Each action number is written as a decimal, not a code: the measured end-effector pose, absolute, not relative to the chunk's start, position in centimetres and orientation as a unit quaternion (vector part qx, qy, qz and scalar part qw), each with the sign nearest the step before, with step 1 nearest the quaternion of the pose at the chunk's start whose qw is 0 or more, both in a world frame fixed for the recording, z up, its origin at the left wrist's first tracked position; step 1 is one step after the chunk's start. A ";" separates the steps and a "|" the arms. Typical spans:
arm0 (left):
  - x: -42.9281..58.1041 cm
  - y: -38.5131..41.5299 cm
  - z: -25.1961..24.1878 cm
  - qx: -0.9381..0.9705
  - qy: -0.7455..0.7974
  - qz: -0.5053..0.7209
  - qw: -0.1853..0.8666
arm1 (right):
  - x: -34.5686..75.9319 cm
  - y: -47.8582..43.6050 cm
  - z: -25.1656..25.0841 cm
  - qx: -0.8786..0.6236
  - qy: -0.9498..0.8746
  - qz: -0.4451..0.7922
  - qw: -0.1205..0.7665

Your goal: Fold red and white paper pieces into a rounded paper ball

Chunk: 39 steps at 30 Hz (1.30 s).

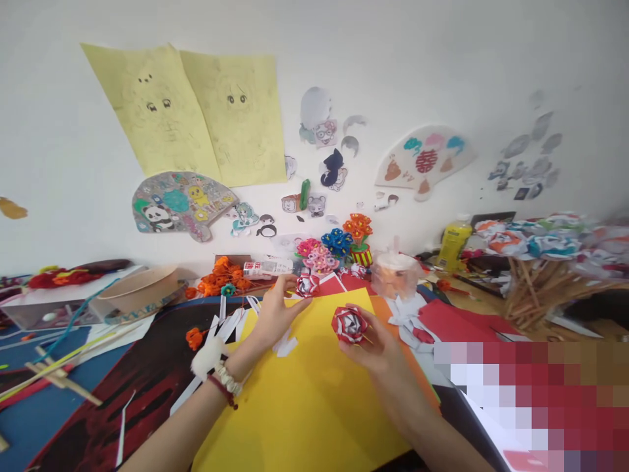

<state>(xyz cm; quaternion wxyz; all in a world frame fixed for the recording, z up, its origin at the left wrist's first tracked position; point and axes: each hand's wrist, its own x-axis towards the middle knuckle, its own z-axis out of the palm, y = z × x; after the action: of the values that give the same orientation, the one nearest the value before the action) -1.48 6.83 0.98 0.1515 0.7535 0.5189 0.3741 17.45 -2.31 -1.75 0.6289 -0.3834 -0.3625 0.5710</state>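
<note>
My left hand [282, 311] reaches over the back of a yellow sheet [314, 387], its thumb and fingers closed round a small red and white paper flower [307, 286]. A larger red and white folded paper flower [350, 324] sits in the fingers of my right hand [376, 347], above the right part of the sheet. White paper strips [285, 344] lie on the sheet beneath my left wrist. Pink flowers [316, 254] stand just behind the small paper flower.
Orange flowers [222, 275] and a round tan container [140, 292] are at the back left. A clear plastic cup [394, 272], red paper [464, 321], a yellow bottle [453, 244] and wrapped sticks [535, 288] stand or lie to the right. A wall [334, 33] rises behind.
</note>
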 end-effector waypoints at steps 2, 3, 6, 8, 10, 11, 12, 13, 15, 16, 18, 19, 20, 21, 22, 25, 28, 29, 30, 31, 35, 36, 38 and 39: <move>-1.0 5.6 1.4 0.765 0.491 0.377 0.176 | 17.6 -2.1 -1.7 -0.404 -0.349 0.550 0.642; -0.7 5.0 1.6 0.772 0.478 0.375 0.189 | 17.6 -2.1 -1.6 -0.413 -0.343 0.542 0.646; -0.3 3.3 2.3 0.759 0.430 0.384 0.304 | 17.7 -1.8 -1.4 -0.419 -0.347 0.524 0.655; -0.1 2.6 2.7 0.731 0.432 0.389 0.357 | 17.8 -1.7 -1.2 -0.413 -0.361 0.525 0.651; 0.2 2.1 3.0 0.719 0.450 0.372 0.376 | 17.9 -1.6 -1.0 -0.401 -0.368 0.530 0.651; 0.4 1.9 3.1 0.716 0.454 0.364 0.386 | 17.9 -1.6 -0.9 -0.393 -0.368 0.532 0.653; 0.6 1.8 3.2 0.710 0.455 0.361 0.399 | 17.9 -1.7 -0.7 -0.383 -0.367 0.536 0.657; 0.8 1.6 3.4 0.699 0.454 0.363 0.417 | 17.8 -1.7 -0.7 -0.369 -0.366 0.544 0.659; 1.1 1.0 3.8 0.664 0.455 0.374 0.461 | 17.7 -1.8 -0.6 -0.337 -0.361 0.574 0.653; 1.2 0.6 4.0 0.639 0.468 0.381 0.477 | 17.7 -1.9 -0.6 -0.322 -0.354 0.593 0.647; 1.4 -0.3 4.5 0.622 0.484 0.359 0.500 | 17.6 -2.0 -0.7 -0.300 -0.335 0.631 0.632; 1.4 -0.8 4.7 0.618 0.488 0.359 0.502 | 17.5 -2.1 -0.8 -0.296 -0.325 0.646 0.624; 1.5 -1.2 4.8 0.614 0.487 0.365 0.502 | 17.4 -2.2 -0.9 -0.296 -0.315 0.658 0.617; 1.4 -1.6 4.8 0.611 0.484 0.373 0.503 | 17.4 -2.3 -1.0 -0.299 -0.309 0.666 0.610; 1.4 -1.7 4.8 0.610 0.482 0.377 0.503 | 17.3 -2.4 -1.0 -0.303 -0.308 0.671 0.603; 0.8 -1.0 4.3 0.611 0.507 0.364 0.487 | 17.4 -2.6 -1.1 -0.334 -0.308 0.665 0.593; -0.5 1.3 3.5 0.595 0.584 0.334 0.440 | 17.5 -2.7 -1.3 -0.376 -0.300 0.659 0.579; -1.0 2.4 3.2 0.593 0.593 0.326 0.436 | 17.6 -2.7 -1.5 -0.384 -0.298 0.662 0.571; -1.5 3.4 3.0 0.592 0.602 0.317 0.432 | 17.6 -2.7 -1.7 -0.388 -0.298 0.664 0.565; -1.9 4.4 2.7 0.592 0.610 0.309 0.426 | 17.6 -2.6 -1.9 -0.391 -0.298 0.668 0.559; -2.7 7.8 1.7 0.602 0.654 0.277 0.365 | 17.5 -2.5 -2.5 -0.421 -0.288 0.664 0.547; -2.6 8.5 1.3 0.609 0.664 0.269 0.341 | 17.4 -2.5 -2.6 -0.426 -0.286 0.663 0.546; -2.2 9.5 0.6 0.632 0.673 0.257 0.285 | 17.3 -2.6 -2.5 -0.426 -0.288 0.666 0.541; -2.0 9.8 0.3 0.646 0.674 0.250 0.257 | 17.3 -2.6 -2.5 -0.426 -0.289 0.667 0.538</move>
<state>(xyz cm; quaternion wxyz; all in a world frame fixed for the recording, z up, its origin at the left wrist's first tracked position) -1.96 9.84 0.28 0.2572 0.6464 0.6736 0.2496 17.29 -2.64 -2.46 0.5379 -0.4263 -0.2888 0.6675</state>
